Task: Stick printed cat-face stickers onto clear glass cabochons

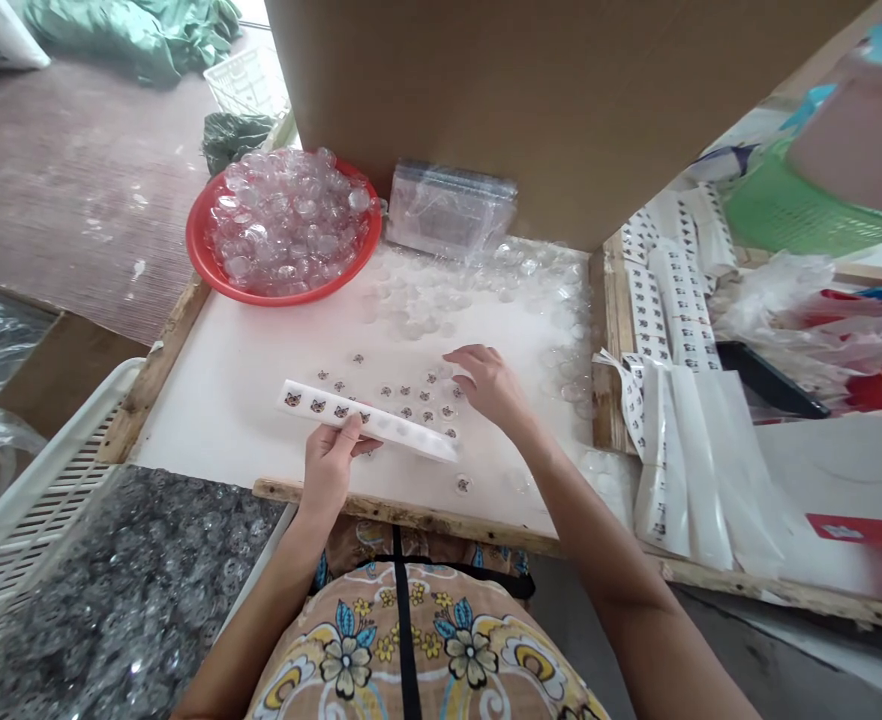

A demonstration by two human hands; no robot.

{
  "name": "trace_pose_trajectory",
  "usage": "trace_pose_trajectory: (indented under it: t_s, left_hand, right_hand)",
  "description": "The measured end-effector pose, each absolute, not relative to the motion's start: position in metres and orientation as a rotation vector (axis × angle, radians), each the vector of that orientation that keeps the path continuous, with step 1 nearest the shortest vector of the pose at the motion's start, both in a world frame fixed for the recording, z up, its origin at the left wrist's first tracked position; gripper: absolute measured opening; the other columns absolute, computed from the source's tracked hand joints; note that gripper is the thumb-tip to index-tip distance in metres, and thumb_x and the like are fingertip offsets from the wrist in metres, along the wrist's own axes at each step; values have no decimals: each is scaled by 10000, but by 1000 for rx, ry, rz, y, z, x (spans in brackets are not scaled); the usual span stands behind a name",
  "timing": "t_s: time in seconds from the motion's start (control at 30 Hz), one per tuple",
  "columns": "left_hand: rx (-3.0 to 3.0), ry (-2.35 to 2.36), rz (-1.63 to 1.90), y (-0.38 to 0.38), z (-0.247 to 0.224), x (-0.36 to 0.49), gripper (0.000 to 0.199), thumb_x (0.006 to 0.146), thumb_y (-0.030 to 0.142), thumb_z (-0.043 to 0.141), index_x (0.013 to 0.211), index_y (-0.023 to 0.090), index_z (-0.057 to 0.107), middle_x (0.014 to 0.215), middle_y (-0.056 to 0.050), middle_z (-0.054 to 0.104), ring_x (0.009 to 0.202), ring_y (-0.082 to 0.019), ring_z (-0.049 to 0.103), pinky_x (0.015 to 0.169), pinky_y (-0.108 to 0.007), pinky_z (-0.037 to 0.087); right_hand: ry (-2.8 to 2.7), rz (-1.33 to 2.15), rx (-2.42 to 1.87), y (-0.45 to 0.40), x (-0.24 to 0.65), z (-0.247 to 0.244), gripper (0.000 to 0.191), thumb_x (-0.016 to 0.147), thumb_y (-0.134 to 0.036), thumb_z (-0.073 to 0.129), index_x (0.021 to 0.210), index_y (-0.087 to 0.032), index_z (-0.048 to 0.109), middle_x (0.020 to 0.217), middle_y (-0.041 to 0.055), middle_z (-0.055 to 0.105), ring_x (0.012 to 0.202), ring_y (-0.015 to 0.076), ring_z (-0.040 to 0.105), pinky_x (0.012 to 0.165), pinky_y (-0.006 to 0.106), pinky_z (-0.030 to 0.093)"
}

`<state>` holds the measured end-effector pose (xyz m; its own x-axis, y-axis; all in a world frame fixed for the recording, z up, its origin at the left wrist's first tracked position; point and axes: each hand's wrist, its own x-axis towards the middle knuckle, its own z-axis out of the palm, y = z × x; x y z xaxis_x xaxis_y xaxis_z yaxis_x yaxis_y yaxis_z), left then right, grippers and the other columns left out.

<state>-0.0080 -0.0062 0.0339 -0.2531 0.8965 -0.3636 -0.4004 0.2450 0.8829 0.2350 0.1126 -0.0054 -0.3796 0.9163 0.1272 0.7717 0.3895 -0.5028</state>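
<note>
My left hand grips a white sticker strip near its middle, thumb on top. Dark animal-face stickers line the strip's left part; its right part has none. To the right, my right hand hovers over the white tabletop, thumb and fingertips close together; whether something small is between them is too small to tell. Several small clear discs with the same face stickers lie between and around the hands. One stickered disc sits apart, nearer the front edge. Plain clear discs cover the back of the tabletop.
A red basin heaped with clear pieces stands back left, beside a clear plastic box. Behind rises a cardboard box. Sticker strips lie at right. A white crate holds clear pieces at lower left. Wooden rails edge the table.
</note>
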Motion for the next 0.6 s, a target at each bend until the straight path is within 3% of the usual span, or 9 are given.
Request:
trace_pose_trajectory:
  t_s: [0.1,0.2,0.37,0.5,0.6]
  left_hand:
    - [535,1286,1361,-5,34,-11,380,732,438,758,940,121,730,875,-88,741,833,-237,704,680,-330,610]
    - [521,1310,1367,-6,33,-14,392,728,444,759,939,116,725,897,-96,743,833,-237,702,675,-332,610]
    - [508,1308,1362,-6,31,-14,383,724,441,764,945,131,727,919,-86,744,838,-233,702,673,-327,608]
    - [522,1291,1363,-5,30,-15,355,740,425,754,938,132,731,926,-86,744,836,-231,700,677,-331,610]
    - [517,1285,1370,-4,29,-16,352,740,419,754,943,132,732,914,-82,742,820,-221,696,683,-337,613]
  right_hand:
    - [-2385,550,-1390,120,224,-10,351,846,-62,462,1048,-226,698,1108,103,640,1031,265,561,901,408,480]
    - [-2300,551,-1480,125,219,-13,292,893,-118,430,1003,-198,688,1035,122,648,979,260,581,855,383,484]
    - [-2051,873,-1674,128,222,-4,291,874,-212,522,1157,-204,587,833,35,673,721,179,611,687,288,469]
    - [-1974,673,-1835,128,246,5,230,838,-314,608,1036,-202,641,863,55,665,684,174,597,687,305,457]
    - [-1931,452,-1980,124,272,4,219,824,-290,604,1006,-190,676,966,101,647,728,201,609,725,348,463]
